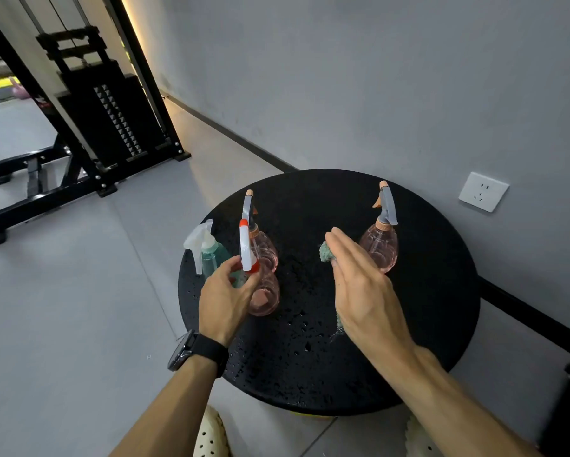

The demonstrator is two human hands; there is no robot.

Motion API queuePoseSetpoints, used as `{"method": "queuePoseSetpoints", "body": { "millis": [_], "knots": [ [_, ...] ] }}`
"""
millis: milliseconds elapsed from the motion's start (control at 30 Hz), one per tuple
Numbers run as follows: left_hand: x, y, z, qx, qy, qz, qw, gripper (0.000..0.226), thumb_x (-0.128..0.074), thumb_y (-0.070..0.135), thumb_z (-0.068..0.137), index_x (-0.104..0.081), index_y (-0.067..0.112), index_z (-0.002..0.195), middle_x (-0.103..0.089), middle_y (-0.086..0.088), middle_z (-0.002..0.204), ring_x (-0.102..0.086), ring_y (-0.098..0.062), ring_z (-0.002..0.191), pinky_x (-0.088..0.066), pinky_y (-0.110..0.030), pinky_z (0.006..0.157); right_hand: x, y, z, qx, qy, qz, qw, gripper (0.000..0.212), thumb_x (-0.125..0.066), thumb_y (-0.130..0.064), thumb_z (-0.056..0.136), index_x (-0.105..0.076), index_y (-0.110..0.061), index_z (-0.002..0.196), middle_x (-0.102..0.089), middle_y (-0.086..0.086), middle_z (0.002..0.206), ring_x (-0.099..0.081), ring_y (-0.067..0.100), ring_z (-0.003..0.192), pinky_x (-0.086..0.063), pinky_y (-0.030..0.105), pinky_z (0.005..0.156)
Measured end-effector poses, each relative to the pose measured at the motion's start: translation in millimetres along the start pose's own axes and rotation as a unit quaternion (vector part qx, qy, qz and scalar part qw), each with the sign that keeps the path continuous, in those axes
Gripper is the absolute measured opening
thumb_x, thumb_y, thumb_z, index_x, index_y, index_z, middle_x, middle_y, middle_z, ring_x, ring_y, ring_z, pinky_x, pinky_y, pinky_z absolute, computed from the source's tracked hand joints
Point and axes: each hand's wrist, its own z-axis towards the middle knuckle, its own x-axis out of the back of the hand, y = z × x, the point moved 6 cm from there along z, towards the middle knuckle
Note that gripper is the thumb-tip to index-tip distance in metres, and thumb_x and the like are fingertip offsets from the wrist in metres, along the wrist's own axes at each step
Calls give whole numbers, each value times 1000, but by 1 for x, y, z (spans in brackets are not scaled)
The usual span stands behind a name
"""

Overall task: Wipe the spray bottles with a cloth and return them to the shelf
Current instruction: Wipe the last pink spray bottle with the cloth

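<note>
My left hand [226, 296] grips the neck of a clear pink spray bottle [265, 296] with a white and red trigger head, standing on the round black table [425, 341]. Behind it stands a second pink bottle [267, 249] with a grey head, and to its left a teal bottle [212, 255] with a white head. A third pink bottle [380, 247] with a grey head stands at the right. My right hand [364, 291] has straight fingers and carries a green cloth [326, 252] against its palm, between the bottle groups. No shelf is in view.
The table top is dotted with water drops. It stands close to a grey wall with a white socket [483, 191]. A black gym weight machine [109, 110] stands on the grey floor at the back left. My light shoes [209, 433] show below the table edge.
</note>
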Motion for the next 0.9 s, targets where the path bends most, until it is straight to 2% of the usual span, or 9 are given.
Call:
{"method": "queuePoseSetpoints", "body": {
  "millis": [100,200,400,533,633,800,900],
  "knots": [
    [9,-2,-5,-2,-1,24,1000,53,-71,42,87,-59,19,133,-66,-1,126,-58,-10,100,-52,-34,92,3,-3,-6,40,16,-11,999,55,-57,16,86,-46,2,139,-50,16,142,-45,24,134,-45,40,105],
    [17,-3,-10,4,-3,39,999,55,-72,35,88,-55,17,137,-65,-5,130,-56,-10,100,-49,-31,91,6,-4,-14,55,21,-10,998,57,-58,17,85,-46,2,139,-49,16,142,-45,25,135,-45,40,104],
    [26,11,-18,1,0,57,998,52,-71,32,90,-55,14,136,-65,-7,129,-56,-12,100,-50,-33,90,18,2,-19,50,26,-1,998,54,-58,15,87,-46,2,139,-49,16,142,-45,25,134,-46,41,104],
    [33,24,-22,-9,4,64,998,52,-71,31,90,-56,12,136,-65,-9,130,-62,-19,106,-51,-35,92,26,5,-19,33,40,9,999,50,-55,13,90,-47,2,138,-50,16,142,-46,26,134,-44,41,106],
    [37,37,-24,-21,15,60,998,51,-72,30,90,-57,11,135,-65,-10,128,-61,-17,100,-53,-34,88,30,9,-16,20,51,7,998,48,-54,14,90,-49,3,137,-51,17,140,-47,27,132,-44,42,106],
    [39,68,-26,-72,62,47,994,42,-69,29,91,-62,14,129,-69,-4,120,-61,-11,87,-53,-32,82,40,16,-16,4,66,2,998,45,-52,13,92,-49,4,136,-52,17,140,-47,26,133,-39,38,110],
    [22,90,-23,-116,53,51,991,38,-68,32,92,-64,17,127,-68,1,118,-63,-15,98,-55,-39,90,45,23,-16,-1,80,-14,997,45,-53,14,90,-51,5,134,-54,19,137,-47,27,132,-28,24,114]
  ]
}}
